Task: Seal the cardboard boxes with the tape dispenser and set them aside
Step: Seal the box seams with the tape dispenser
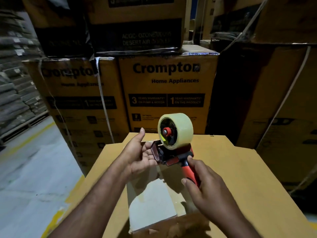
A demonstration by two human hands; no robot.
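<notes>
Stacked goods (15, 79): grey, blurred layers at the far left edge.
Floor (34, 160): pale, with worn yellow lines, left of the boxes.
Printed boxes (166, 91): brown cartons stacked behind, marked "Crompton Home Appliances"; white strapping hangs over the left one.
Left hand (140, 157): spread, palm up, thumb raised, fingers at the front end of the dispenser; contact cannot be told.
Tape dispenser (173, 155): red and black, held above the near box, front end pointing left.
Tape roll (180, 129): clear, upright on the dispenser's hub.
Right hand (207, 184): fingers wrapped round the red handle.
Cardboard box (240, 177): directly below both hands, a pale surface showing in the gap between its top flaps.
Dark cartons (283, 117): stacked at the right, strapped.
</notes>
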